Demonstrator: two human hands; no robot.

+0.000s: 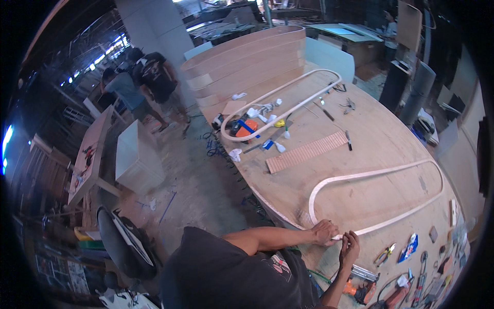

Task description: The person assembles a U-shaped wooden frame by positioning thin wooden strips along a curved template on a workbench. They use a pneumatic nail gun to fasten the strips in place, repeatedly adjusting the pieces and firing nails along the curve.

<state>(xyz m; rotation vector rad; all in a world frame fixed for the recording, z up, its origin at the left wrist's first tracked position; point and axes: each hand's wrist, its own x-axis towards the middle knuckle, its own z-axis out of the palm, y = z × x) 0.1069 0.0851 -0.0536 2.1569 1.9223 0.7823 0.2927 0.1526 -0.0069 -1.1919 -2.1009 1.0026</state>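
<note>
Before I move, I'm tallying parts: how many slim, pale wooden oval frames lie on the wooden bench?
2. One slim, pale wooden oval frame lies farther off; the nearer frame is held by the left hand and right hand. No others show.

Two rounded loop frames (378, 171) — one ribbed panel (309, 152) — one pair of pliers (384, 253).

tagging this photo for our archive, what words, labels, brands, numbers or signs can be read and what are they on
None can be read for certain.
Pale and red print on the nearest dark shirt: too blurred to read.
Blue and white packet on the right of the worktop: markings too small to read.
Pale looped strip: no lettering shows.
</note>
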